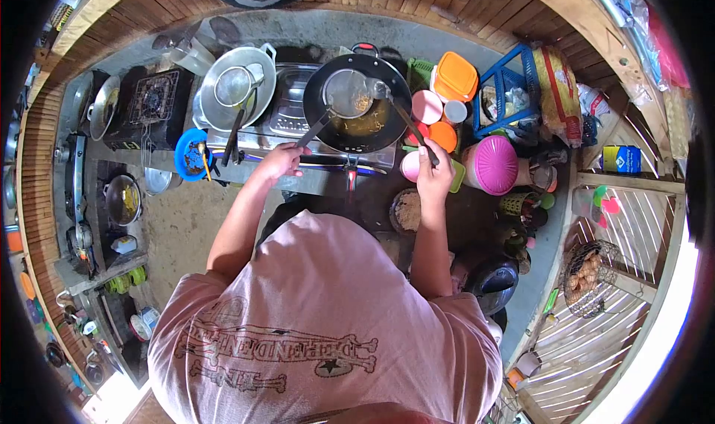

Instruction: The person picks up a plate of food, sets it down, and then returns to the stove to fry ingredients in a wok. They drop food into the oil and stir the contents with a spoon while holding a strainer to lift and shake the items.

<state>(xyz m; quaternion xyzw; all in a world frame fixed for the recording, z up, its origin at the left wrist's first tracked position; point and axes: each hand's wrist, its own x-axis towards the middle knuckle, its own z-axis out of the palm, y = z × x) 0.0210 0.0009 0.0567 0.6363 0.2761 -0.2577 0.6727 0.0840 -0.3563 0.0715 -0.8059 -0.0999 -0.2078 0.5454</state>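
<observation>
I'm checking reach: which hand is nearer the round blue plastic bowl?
Left. The left hand is to the right of the blue bowl; the right hand is farther off on that same side.

A grey concrete counter (242, 174) is occupied by a dark stove (153, 100) at the left and a steel stove (289, 116) in the middle, with a blue bowl (181, 158) set between them near the front edge. On the steel stove, a wide metal basin (214, 116) and a black wok (316, 89) are supported side by side. Farther right, an orange-lidded tub (456, 76), a pink-lidded container (495, 165) and a blue basket (529, 74) are crowded together.
</observation>
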